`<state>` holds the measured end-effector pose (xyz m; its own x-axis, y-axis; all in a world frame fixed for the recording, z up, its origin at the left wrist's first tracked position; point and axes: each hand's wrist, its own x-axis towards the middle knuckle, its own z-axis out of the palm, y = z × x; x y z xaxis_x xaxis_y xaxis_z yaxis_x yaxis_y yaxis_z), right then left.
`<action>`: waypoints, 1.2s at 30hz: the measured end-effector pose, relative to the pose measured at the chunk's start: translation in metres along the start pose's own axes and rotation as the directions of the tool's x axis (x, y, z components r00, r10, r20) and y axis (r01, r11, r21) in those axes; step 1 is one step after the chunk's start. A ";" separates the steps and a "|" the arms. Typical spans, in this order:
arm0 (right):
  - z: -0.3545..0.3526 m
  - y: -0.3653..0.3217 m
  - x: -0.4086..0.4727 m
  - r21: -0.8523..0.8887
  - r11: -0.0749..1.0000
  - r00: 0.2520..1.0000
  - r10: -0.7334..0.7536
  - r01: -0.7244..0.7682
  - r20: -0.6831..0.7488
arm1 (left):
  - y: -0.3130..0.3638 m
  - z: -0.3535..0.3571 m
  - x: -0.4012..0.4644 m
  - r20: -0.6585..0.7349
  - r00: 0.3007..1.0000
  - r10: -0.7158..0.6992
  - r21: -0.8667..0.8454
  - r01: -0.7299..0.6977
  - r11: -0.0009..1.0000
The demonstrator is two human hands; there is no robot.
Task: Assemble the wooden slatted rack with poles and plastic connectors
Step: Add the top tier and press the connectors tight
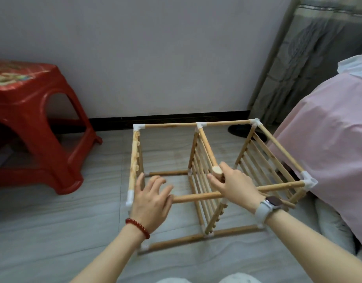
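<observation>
Your wooden rack [214,176] stands on the tiled floor [53,231] before you, near the wall.

Your right hand [235,186] curls its fingers round the free end of the middle top pole [206,149]. Your left hand [151,199] hovers with fingers loosely spread over the near pole [196,197], gripping nothing. White connectors [309,180] join the corners. A red stool [33,123] sits to the left, pink fabric [329,139] to the right.
</observation>
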<state>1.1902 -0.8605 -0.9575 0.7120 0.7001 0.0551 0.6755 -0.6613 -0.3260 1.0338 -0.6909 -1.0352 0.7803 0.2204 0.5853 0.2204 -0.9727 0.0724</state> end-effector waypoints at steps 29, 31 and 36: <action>0.039 -0.161 0.077 0.159 0.922 0.926 -0.370 0.354 0.080 | -0.141 -0.035 0.001 0.315 0.842 -0.437 0.034 0.450 0.892; 0.028 -0.152 0.105 0.181 0.939 0.950 -0.307 0.293 0.055 | -0.143 -0.031 0.032 0.312 0.844 -0.437 0.020 0.454 0.891; 0.020 -0.133 0.187 0.198 0.968 0.982 -0.173 0.155 0.076 | -0.143 0.008 0.110 0.301 0.845 -0.443 0.022 0.458 0.889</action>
<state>1.2300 -0.6368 -0.9225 0.5680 0.8222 0.0382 0.7259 -0.4785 -0.4940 1.0928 -0.5273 -0.9875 0.7377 0.6386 0.2191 0.5660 -0.7619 0.3150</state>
